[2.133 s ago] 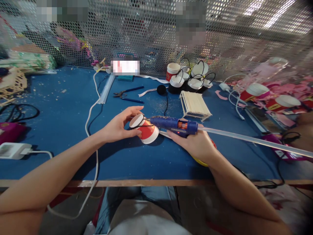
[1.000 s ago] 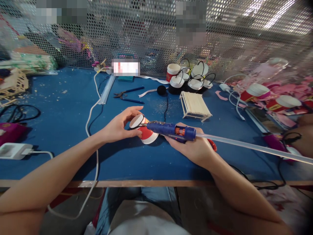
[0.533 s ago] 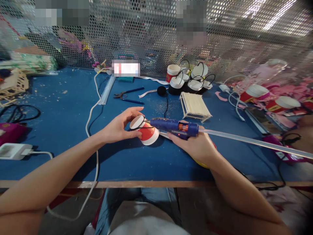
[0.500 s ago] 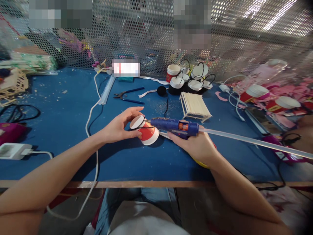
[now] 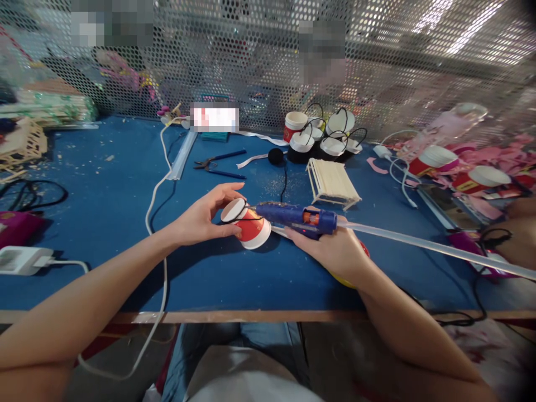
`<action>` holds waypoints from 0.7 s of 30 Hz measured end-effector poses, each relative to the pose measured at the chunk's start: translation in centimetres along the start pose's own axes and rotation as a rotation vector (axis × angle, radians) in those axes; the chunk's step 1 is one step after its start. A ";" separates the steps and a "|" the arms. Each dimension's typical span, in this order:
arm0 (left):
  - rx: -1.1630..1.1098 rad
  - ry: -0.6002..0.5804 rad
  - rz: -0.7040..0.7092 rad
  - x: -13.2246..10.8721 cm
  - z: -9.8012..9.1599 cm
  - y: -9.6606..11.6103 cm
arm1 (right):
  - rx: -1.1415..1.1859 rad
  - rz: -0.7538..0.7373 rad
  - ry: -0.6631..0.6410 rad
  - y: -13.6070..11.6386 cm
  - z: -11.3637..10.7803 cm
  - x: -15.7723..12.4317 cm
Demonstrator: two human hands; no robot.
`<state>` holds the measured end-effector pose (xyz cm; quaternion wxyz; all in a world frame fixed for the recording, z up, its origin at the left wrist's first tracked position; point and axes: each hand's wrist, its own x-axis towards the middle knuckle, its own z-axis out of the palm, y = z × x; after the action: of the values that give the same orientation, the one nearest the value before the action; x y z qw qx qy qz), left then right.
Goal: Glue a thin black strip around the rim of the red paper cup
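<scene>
My left hand (image 5: 209,215) is closed around a red and white paper cup (image 5: 253,230), tilted over the table. A thin black cord lies across the cup's upper end. In my right hand (image 5: 335,245) is a blue glue gun (image 5: 285,213), with its nozzle pointing left at the cup near the cord. Whether the tip touches the cup I cannot tell. A long clear glue stick (image 5: 419,241) runs out of the gun's back to the right. Under my right hand, a yellow and red round object (image 5: 344,280) shows only in part.
Pliers (image 5: 221,163) lie beyond my left hand. Several cups with black cord loops (image 5: 333,146) stand at the back by the mesh screen. A small stick-built rack (image 5: 333,181) stands right of centre. A white cable (image 5: 154,206) crosses the left side. Another person's arm is at the right edge.
Almost nothing differs. The whole view has shifted slightly, while the cup and the glue gun keep the same position relative to each other.
</scene>
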<state>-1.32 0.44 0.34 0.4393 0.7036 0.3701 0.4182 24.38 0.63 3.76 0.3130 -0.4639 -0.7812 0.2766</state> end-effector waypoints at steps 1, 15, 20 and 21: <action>-0.005 0.001 0.005 0.0 0.0 -0.1 | -0.001 -0.004 -0.011 -0.1 0.0 -0.1; 0.015 0.009 -0.019 0.0 0.2 0.1 | -0.048 -0.067 -0.078 -0.8 0.1 -0.5; -0.015 -0.006 -0.010 -0.1 0.1 0.0 | -0.026 -0.025 -0.009 -0.1 0.1 -0.4; -0.020 -0.009 -0.008 -0.1 0.1 -0.1 | -0.001 -0.022 0.004 0.1 0.1 -0.3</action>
<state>-1.25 0.35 0.15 0.4495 0.6996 0.3668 0.4171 24.46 0.42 3.60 0.3175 -0.4559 -0.7858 0.2719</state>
